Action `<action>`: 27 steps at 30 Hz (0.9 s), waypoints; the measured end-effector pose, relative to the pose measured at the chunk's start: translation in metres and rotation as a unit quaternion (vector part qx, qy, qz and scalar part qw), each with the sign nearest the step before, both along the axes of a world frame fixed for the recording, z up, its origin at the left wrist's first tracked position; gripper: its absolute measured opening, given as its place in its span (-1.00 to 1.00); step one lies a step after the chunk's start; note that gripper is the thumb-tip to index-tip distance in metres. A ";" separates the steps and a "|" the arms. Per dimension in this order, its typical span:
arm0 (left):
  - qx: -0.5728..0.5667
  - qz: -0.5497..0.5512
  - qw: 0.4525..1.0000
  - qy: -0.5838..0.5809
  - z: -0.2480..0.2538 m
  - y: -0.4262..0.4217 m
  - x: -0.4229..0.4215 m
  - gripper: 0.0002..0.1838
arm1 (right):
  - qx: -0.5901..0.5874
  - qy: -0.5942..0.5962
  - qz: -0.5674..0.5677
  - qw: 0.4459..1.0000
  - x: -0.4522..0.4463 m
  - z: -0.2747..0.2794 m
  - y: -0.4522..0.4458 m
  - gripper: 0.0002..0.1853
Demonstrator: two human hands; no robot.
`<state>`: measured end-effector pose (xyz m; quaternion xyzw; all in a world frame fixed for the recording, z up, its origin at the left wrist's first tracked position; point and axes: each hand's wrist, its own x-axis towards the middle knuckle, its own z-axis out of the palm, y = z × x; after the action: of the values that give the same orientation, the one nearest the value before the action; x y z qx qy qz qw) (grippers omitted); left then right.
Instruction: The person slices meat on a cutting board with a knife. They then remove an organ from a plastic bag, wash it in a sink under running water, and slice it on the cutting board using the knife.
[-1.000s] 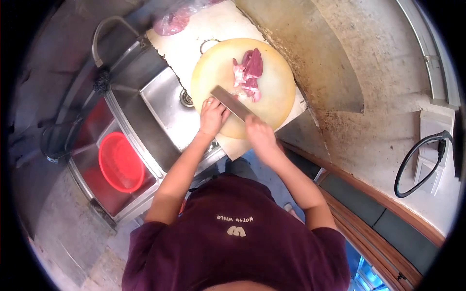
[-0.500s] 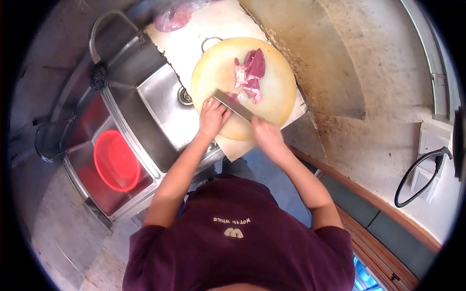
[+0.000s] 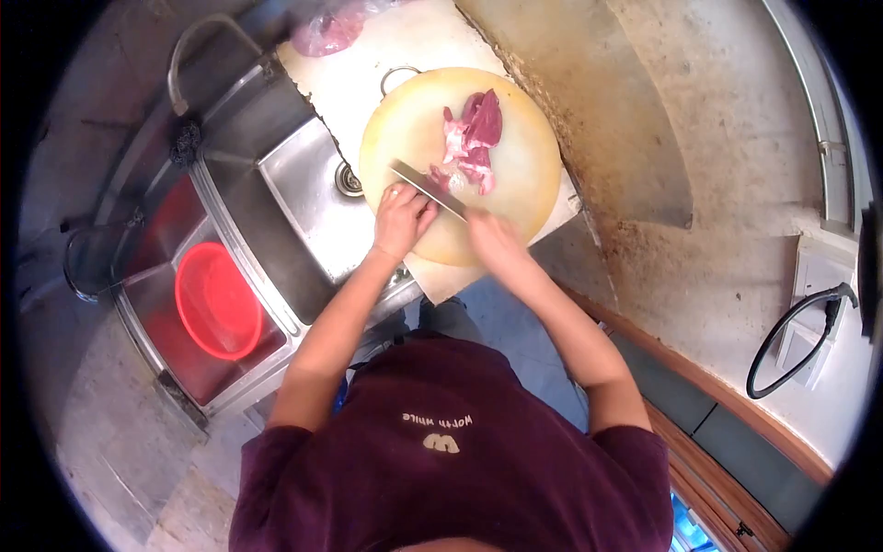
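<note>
Knife [image 3: 425, 188] is slanting across a round chopping board [image 3: 394, 129], raw meat [image 3: 482, 124] resting beyond its blade; the right hand [image 3: 493, 238] is gripping it, the left hand [image 3: 401, 219] curling close by, fingers hiding anything held beneath.

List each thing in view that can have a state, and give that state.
Left hand: fingers curled beside blade; grip unclear.
Right hand: shut on knife.
Knife: held, blade slanting across board.
Board: lying flat.
Meat: raw, resting on board.
Basin: upright, nothing visible inside.
Tap: no running water visible.
Bag: pinkish contents; open or closed unclear.
Cable: hanging in a loop.
</note>
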<state>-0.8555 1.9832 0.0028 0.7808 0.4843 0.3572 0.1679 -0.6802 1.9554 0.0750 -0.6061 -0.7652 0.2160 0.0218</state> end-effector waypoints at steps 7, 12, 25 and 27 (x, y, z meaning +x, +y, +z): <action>0.030 -0.015 0.998 -0.044 0.003 0.004 0.001 -0.88 | -0.050 0.098 -0.032 0.993 -0.006 -0.005 0.069 -0.77; 0.035 0.012 0.999 -0.036 0.017 0.000 -0.004 -0.89 | 0.010 0.026 0.013 1.000 0.019 0.013 0.004 -0.83; 0.024 -0.001 0.999 -0.039 0.006 0.002 -0.011 -0.86 | -0.065 0.075 -0.028 0.995 -0.028 -0.005 0.081 -0.79; 0.034 0.008 0.998 -0.046 0.007 0.006 -0.010 -0.86 | -0.036 0.055 -0.018 0.998 -0.009 0.015 0.051 -0.78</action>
<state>-0.8654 1.9889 0.0094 0.7648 0.4704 0.4099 0.1603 -0.6895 2.0062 0.0902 -0.6073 -0.7437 0.2758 0.0460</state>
